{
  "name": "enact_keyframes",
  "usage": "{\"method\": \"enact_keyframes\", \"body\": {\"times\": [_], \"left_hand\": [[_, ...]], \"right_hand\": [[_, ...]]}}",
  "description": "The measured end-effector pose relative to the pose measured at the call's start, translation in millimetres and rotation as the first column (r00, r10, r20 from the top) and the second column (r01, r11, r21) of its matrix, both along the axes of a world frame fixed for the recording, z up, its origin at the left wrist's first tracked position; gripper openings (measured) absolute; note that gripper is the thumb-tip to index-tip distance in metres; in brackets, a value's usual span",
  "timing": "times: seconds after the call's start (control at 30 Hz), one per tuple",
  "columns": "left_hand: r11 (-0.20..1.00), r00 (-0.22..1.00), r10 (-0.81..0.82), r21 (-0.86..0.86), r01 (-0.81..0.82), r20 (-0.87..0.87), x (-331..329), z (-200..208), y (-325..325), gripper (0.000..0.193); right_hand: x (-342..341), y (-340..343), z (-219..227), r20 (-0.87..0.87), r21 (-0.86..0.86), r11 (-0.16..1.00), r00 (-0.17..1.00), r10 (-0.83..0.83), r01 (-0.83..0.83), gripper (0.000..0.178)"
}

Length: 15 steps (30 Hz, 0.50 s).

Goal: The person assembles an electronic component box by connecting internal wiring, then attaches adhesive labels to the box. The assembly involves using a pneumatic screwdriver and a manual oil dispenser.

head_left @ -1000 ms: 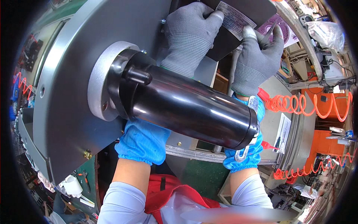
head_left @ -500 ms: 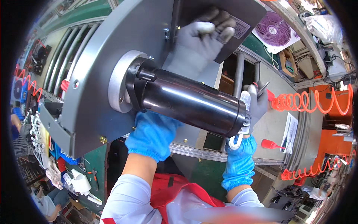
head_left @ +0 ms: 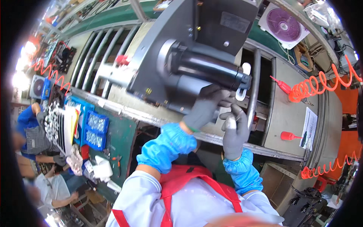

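A glossy black cylinder (head_left: pixel 208 69) juts sideways from a silver collar (head_left: pixel 164 56) on a dark grey metal housing (head_left: pixel 151 68). At its right end sits a black cap with a whitish metal loop (head_left: pixel 241 94). Just below that end, my left hand (head_left: pixel 206 108) in a grey glove has its fingers curled toward the right. My right hand (head_left: pixel 236 132), also gloved, is raised close to the left fingertips with its fingers bent together. Anything between the fingers is too small or hidden to make out.
The housing rests on a roller conveyor with metal bars (head_left: pixel 254 83). Right of it lie a red-nozzled tool (head_left: pixel 283 85) on an orange coiled hose, a red bottle (head_left: pixel 290 135) and a paper sheet (head_left: pixel 309 126). Blue bins of small parts (head_left: pixel 96 125) stand left; co-workers sit beyond.
My left hand has come from behind the cylinder to below its right end. My right hand has left the end loop and dropped lower, beside the left. The view has shifted.
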<state>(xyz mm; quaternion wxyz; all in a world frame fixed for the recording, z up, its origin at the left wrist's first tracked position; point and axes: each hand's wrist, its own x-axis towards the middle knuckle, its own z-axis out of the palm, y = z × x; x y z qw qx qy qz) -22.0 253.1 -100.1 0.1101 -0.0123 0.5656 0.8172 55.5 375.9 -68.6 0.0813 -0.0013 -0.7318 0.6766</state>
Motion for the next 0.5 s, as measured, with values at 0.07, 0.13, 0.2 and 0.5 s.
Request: {"method": "enact_keyframes", "body": {"times": [0.07, 0.13, 0.2, 0.5], "left_hand": [[0.996, 0.997, 0.012, -0.086, -0.006, 0.071, 60, 57, -39, 0.034], [0.968, 0.999, -0.016, -0.252, 0.007, -0.036, 108, 45, -73, 0.031], [0.9, 0.996, -0.008, -0.434, 0.047, 0.091, 165, 1, -106, 0.028], [0.358, 0.646, 0.746, -0.915, -0.184, 0.162, 452, -64, -206, 0.033]], "right_hand": [[26, -11, 13, 0.013, -0.005, 0.975, 0.975, 0.22, -0.22, 0.032], [45, -30, 19, 0.022, 0.015, 0.903, 0.903, 0.429, -0.429, 0.032], [64, -54, 12, 0.177, 0.07, 0.793, 0.79, 0.587, -0.605, 0.031], [149, -194, -64, 0.629, -0.189, 0.278, 0.101, 0.771, -0.942, 0.038]]}}
